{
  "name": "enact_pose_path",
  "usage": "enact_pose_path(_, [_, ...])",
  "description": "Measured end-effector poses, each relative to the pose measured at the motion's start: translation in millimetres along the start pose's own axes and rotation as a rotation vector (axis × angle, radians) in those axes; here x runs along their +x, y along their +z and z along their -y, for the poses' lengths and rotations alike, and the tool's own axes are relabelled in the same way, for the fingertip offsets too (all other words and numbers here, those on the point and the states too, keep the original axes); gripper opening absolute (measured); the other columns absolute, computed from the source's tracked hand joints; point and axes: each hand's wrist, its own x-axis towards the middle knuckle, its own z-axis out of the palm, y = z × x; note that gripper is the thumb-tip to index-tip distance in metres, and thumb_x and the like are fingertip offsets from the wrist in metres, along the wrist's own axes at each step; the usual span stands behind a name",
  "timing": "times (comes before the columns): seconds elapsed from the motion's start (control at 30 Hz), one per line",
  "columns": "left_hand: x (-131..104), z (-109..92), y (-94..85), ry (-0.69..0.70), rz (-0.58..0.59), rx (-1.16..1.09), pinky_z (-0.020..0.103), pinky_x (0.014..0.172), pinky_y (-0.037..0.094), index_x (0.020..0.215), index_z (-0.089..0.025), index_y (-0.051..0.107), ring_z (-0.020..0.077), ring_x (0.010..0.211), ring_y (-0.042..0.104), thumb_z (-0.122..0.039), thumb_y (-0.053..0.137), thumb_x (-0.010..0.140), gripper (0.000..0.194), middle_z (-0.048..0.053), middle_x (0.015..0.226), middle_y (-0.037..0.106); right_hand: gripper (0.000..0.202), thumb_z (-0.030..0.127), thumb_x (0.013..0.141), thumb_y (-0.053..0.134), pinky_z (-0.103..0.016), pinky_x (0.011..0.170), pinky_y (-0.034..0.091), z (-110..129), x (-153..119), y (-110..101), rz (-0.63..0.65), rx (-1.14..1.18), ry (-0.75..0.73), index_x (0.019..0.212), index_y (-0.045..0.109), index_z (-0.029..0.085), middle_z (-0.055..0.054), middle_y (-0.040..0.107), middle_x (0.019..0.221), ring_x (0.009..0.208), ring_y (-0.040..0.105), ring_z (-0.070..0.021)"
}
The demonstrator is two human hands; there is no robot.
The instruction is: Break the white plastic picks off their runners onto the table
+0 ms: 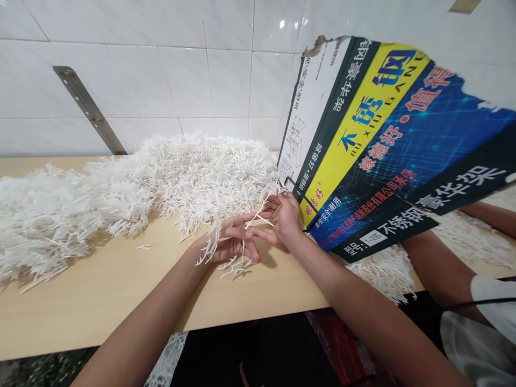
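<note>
My left hand (231, 236) is low over the table, its fingers partly curled around thin white plastic twigs. Forked ends of those white plastic twigs (207, 250) stick out past my left fingers and hang below them. Close by on the right, my right hand (287, 215) pinches a branching white twig (258, 216) that spans the gap between both hands. Its upper tips show just above my right fingers. Part of each grip is hidden by the fingers themselves. Behind my hands lies a large heap of similar white twigs (209, 177).
Another pile of white twigs (44, 220) covers the table's left part. A printed cardboard sheet (374, 145) stands upright at the right, with a black wire frame (318, 215) at its base. Beyond it are another person's arm (439, 269) and more twigs (382, 274). A tiled wall (181, 80) closes the back.
</note>
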Motion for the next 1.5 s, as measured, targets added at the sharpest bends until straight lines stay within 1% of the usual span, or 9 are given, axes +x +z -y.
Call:
enact_pose_path(0.3, [1.2,-2.6,0.1,-0.042,0.108,0.032,0.039,0.063,0.06,0.155,-0.025,0.04,0.0301,0.071,0.078,-0.033,0.087,0.067,0.1,0.017,0.108,0.078,0.038,0.049,0.087,0.069,-0.022,0.044,0.051,4.8,4.9,-1.1,-0.014,0.032,-0.011,0.098,0.041,0.026,0.001,0.074,0.073,0.047,0.063,-0.0129])
enact_pose_path(0.43, [-11.5,2.2,33.2,0.052,0.002,-0.033,0.048,0.076,0.06,0.155,-0.024,0.041,0.0315,0.073,0.077,-0.036,0.097,0.05,0.12,0.014,0.102,0.078,0.035,0.045,0.086,0.068,-0.021,0.045,0.051,1.4,5.9,1.4,0.019,-0.043,-0.095,0.1,0.042,0.026,0.002,0.072,0.073,0.047,0.064,-0.0123])
enact_pose_path(0.57, [-42.5,38.0,89.7,0.218,-0.31,-0.253,0.057,0.091,0.057,0.151,-0.036,0.048,0.0347,0.089,0.075,-0.048,0.1,0.039,0.124,0.011,0.111,0.073,0.027,0.032,0.08,0.065,-0.021,0.044,0.05,-5.9,-3.9,6.6,0.142,-0.147,-0.146,0.099,0.047,0.026,0.006,0.066,0.067,0.044,0.06,-0.0107])
enact_pose_path(0.77, [-64.7,118.3,136.5,0.232,-0.574,-0.499,0.044,0.091,0.058,0.132,-0.038,0.069,0.0184,0.074,0.067,-0.017,0.088,0.06,0.077,0.006,0.107,0.068,0.026,0.024,0.069,0.062,-0.02,0.041,0.047,-9.3,-11.2,7.7,0.178,-0.192,-0.119,0.092,0.052,0.024,0.008,0.061,0.062,0.041,0.056,-0.0099])
enact_pose_path(0.93, [-66.0,149.1,144.8,0.313,-0.619,-0.591,0.046,0.108,0.051,0.124,-0.034,0.074,0.0181,0.072,0.066,-0.023,0.085,0.067,0.06,-0.001,0.068,0.055,0.024,0.022,0.063,0.057,-0.02,0.037,0.043,-8.7,-11.2,5.6,0.189,-0.228,-0.106,0.086,0.056,0.021,0.005,0.063,0.062,0.04,0.055,-0.0104])
enact_pose_path(1.07, [-82.8,167.2,141.2,0.276,-0.623,-0.758,0.031,0.074,0.061,0.125,-0.034,0.073,0.0098,0.056,0.053,-0.019,0.081,0.071,0.057,-0.001,0.073,0.053,0.018,0.021,0.06,0.054,-0.02,0.033,0.038,-8.3,-13.5,4.4,0.23,-0.311,-0.026,0.076,0.061,0.018,0.003,0.062,0.055,0.034,0.052,-0.0106])
enact_pose_path(1.2, [-109.6,171.7,136.9,0.334,-0.728,-0.879,0.025,0.072,0.06,0.131,-0.03,0.069,0.0073,0.059,0.05,-0.011,0.075,0.071,0.064,0.001,0.086,0.057,0.015,0.021,0.062,0.053,-0.017,0.031,0.033,-13.4,-13.3,2.3,0.22,-0.415,0.028,0.073,0.063,0.018,0.003,0.059,0.048,0.034,0.052,-0.0111])
enact_pose_path(1.33, [-124.9,160.9,136.5,0.289,-0.873,-0.786,0.012,0.043,0.039,0.129,-0.024,0.07,0.006,0.059,0.044,-0.001,0.071,0.075,0.058,0.005,0.095,0.061,0.014,0.021,0.063,0.055,-0.018,0.034,0.034,-23.2,-7.6,-1.0,0.222,-0.461,-0.008,0.073,0.064,0.018,0.003,0.059,0.048,0.036,0.053,-0.0119])
enact_pose_path(1.5, [-134.0,174.6,137.2,0.318,-1.097,-0.468,0.016,0.043,0.032,0.122,-0.023,0.07,0.0056,0.054,0.04,-0.01,0.08,0.07,0.054,0.001,0.085,0.06,0.013,0.022,0.066,0.067,-0.027,0.053,0.049,3.7,-33.6,-3.3,0.308,-0.652,-0.381,0.078,0.072,0.021,-0.001,0.069,0.069,0.058,0.06,-0.0164])
